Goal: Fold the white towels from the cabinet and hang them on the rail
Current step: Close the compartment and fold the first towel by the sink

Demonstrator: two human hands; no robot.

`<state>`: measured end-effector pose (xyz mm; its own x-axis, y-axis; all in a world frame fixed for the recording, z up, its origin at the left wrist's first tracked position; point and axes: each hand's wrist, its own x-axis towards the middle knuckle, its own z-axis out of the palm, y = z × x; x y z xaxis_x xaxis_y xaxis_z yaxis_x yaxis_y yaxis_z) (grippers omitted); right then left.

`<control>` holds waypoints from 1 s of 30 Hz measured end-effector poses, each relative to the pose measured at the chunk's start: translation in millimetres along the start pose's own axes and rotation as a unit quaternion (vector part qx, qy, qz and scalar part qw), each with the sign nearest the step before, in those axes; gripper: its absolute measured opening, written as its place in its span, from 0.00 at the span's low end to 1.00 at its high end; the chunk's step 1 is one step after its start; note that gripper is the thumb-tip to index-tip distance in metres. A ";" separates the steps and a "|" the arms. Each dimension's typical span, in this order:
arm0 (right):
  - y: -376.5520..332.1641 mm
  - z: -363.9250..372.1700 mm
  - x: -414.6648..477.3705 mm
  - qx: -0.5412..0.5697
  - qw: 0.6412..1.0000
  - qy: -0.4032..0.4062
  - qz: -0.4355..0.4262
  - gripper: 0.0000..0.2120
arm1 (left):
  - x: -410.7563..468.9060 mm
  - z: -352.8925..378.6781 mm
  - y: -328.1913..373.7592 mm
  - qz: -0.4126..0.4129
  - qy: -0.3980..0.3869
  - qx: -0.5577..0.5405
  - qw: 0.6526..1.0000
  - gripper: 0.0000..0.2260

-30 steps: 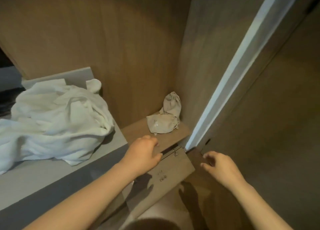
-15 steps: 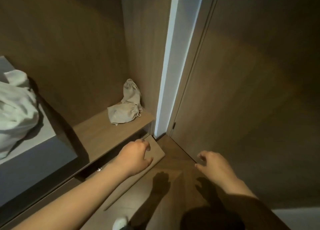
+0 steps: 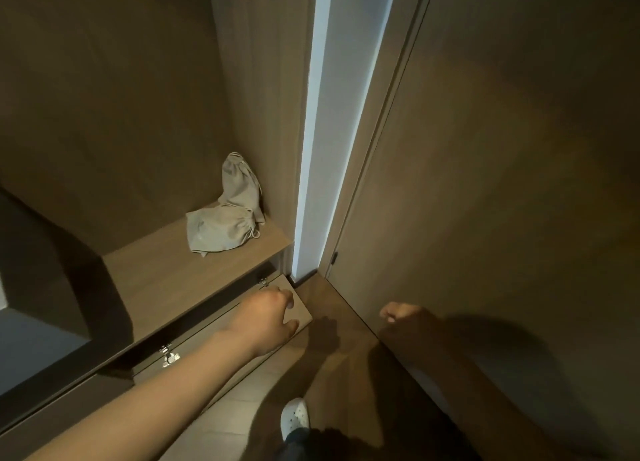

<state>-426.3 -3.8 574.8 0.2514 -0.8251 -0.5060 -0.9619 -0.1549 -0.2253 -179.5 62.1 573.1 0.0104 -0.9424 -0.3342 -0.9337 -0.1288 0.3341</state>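
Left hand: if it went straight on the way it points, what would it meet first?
Probably the tilted cabinet door: the left hand seems to be on it, near its corner. Past that corner comes the foot of the pale wall strip, but depth is unclear.

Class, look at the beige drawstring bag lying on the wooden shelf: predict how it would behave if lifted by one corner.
Probably floppy: the drawstring bag is wrinkled cloth slumped on the shelf. Likely light, as it looks loosely filled, though its contents are hidden. Unlikely to roll; it lies broad and flat.
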 end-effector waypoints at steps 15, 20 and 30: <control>-19.2 12.1 150.2 -0.066 0.987 -0.097 -0.106 0.17 | 102.7 43.7 -54.7 -0.117 -0.059 -0.040 0.991 0.18; -22.0 31.2 190.8 -0.083 0.979 -0.124 -0.135 0.16 | 122.1 78.1 -65.3 -0.163 -0.071 -0.054 0.983 0.17; 5.5 121.9 308.9 -0.136 0.958 -0.159 -0.194 0.19 | 187.3 192.5 -84.5 -0.252 -0.081 -0.092 0.960 0.17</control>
<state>-340.9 -193.3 315.7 0.5739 -0.4754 -0.6668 -0.7709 -0.5883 -0.2440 -167.5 -44.0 312.7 0.3746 -0.6882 -0.6214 -0.7455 -0.6220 0.2394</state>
